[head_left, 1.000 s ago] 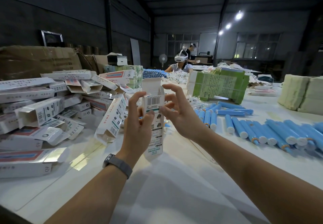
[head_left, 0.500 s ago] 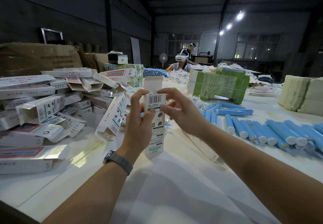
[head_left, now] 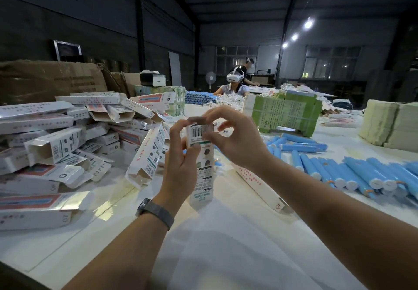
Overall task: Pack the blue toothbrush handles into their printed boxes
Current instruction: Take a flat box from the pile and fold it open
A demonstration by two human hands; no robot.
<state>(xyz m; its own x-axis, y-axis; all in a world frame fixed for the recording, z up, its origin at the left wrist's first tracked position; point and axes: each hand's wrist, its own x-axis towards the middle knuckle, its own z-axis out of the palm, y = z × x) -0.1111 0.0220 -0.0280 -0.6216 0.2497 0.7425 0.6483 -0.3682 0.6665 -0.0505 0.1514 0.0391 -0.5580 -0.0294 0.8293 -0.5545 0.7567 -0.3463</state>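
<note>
I hold a white printed box point(head_left: 202, 176) upright over the middle of the table, barcode side facing me. My left hand point(head_left: 181, 167) grips its left side around the middle. My right hand point(head_left: 235, 138) pinches the box's top end, thumb on the barcode and fingers curled over the top. The top flap looks folded down. Several blue toothbrush handles point(head_left: 352, 174) lie in a row on the table to the right. Whether a handle is inside the held box I cannot tell.
A heap of open printed boxes point(head_left: 56, 149) fills the left side. A flat box point(head_left: 257, 183) lies under my right forearm. Green leaflet bundles point(head_left: 285, 113) and pale stacks point(head_left: 389, 124) stand at the back right. A person in a headset point(head_left: 234, 83) sits at the far end.
The raised top flap has gone down under my right hand's fingers, which moved left over the box's top. My left hand keeps its grip.
</note>
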